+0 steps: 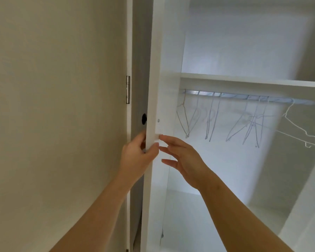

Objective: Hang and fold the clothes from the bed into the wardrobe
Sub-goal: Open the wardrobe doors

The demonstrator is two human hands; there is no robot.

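Note:
The white wardrobe (225, 179) stands open in front of me. Its door (153, 70) is swung out at the left, seen edge-on. My left hand (136, 159) grips the door's edge, thumb on the near side and fingers curled behind it. My right hand (182, 159) is just right of that edge with straight, spread fingers whose tips touch the door's inner face. Inside, a metal rail (244, 96) under a shelf (244, 80) carries several bare wire hangers (213, 122). No clothes or bed are in view.
A beige wall (53, 106) fills the left side. A room door frame with a metal hinge (128, 89) stands between the wall and the wardrobe door. A dark round knob (144, 119) shows behind the door's edge.

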